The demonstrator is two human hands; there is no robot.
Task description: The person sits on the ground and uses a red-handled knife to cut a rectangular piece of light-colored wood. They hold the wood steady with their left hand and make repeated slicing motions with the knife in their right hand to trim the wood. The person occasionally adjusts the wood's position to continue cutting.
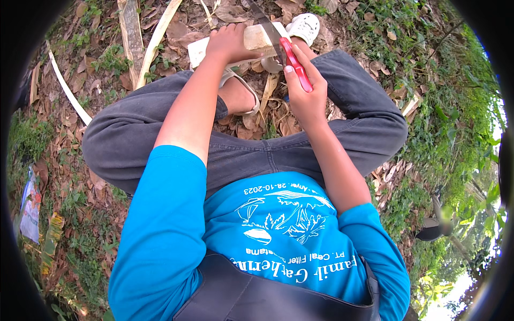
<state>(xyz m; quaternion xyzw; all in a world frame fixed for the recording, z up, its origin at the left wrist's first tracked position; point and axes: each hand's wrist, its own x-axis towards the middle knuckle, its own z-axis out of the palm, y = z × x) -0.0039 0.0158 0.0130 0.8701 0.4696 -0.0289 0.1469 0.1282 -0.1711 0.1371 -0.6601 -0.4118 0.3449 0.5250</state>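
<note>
A pale block of wood point(259, 40) lies crosswise in front of my feet at the top of the view. My left hand point(229, 44) is closed over it, left of the middle, fingers wrapped on the far side and thumb along the near side. In my right hand point(309, 93) is the red handle point(296, 64) of a hand saw, its thumb and fingers wrapped round it. The saw's dark blade point(270, 32) crosses the block near its right end and points away from me. Its teeth are too small to make out.
My two feet in pale clogs point(304, 28) are close to the block, below and right of it. Long wood strips point(155, 43) lie at the upper left among dry leaves point(75, 80). A plastic bag point(30, 208) lies far left; green plants point(455, 134) grow on the right.
</note>
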